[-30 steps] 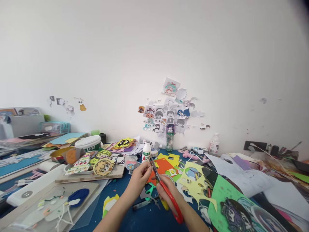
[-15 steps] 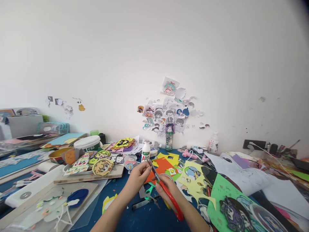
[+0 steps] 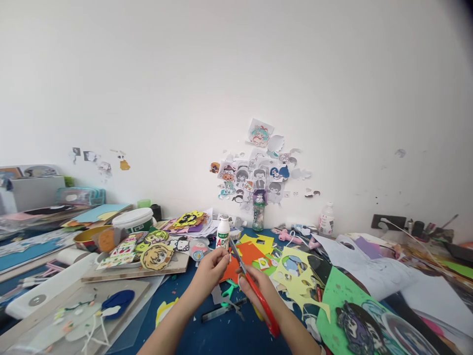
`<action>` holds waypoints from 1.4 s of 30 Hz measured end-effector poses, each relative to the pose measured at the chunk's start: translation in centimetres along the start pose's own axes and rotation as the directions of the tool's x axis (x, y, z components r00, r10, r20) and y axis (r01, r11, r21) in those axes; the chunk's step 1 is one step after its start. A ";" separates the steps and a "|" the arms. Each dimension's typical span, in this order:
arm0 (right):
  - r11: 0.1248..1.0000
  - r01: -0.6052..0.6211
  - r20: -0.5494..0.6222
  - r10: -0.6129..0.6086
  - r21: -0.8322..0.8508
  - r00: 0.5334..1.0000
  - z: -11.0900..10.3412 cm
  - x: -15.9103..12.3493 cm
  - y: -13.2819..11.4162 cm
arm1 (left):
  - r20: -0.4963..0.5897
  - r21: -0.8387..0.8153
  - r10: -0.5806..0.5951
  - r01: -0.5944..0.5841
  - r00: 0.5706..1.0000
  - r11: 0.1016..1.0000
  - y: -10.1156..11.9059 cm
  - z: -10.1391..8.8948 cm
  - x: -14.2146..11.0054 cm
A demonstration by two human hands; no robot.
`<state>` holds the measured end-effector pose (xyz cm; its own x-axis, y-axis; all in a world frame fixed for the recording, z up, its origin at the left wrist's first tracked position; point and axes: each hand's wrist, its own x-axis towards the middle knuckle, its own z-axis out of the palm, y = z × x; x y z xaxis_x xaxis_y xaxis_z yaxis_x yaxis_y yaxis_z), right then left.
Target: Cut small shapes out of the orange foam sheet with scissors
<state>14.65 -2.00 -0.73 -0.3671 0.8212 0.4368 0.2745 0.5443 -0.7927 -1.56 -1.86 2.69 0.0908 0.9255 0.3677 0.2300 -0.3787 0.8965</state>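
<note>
Red-handled scissors in the right hand, fingers wrapped through the handles, blades angled up and away toward the left hand. Left hand pinched shut at the fingertips on a small scrap, too small to identify, held right at the blades. Whether the blades are parted or closed: cannot tell. Both hands raised just above the blue tabletop, near the middle of the lower frame.

Directly beneath the hands: green-handled scissors and a dark marker lying flat on the blue surface. Just behind the hands, an orange sheet overlapping a yellow sheet. To the right, a pale yellow sheet with holes cut out, then a green sheet carrying a dark cartoon figure. To the left, a clear plastic sheet with a blue shape on it, and a wooden board loaded with cartoon cut-outs.

Further back: a white bottle with green label standing upright just beyond the scissor tips, a white lidded tub at left, a green bottle and a white bottle against the wall. On the white wall, a cluster of cartoon stickers above the green bottle.
</note>
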 end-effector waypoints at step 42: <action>0.839 0.225 -0.124 -0.324 -0.495 0.938 0.0 1.7 3.1 | 0.113 0.358 -0.028 -0.015 0.993 0.934 -2.5 2.5 0.2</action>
<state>14.89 1.09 -2.40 -0.3233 0.6152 0.7191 0.5880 0.7260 -0.3566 0.30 -0.73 -0.12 0.1929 0.9301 0.3125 0.5604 -0.3659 0.7431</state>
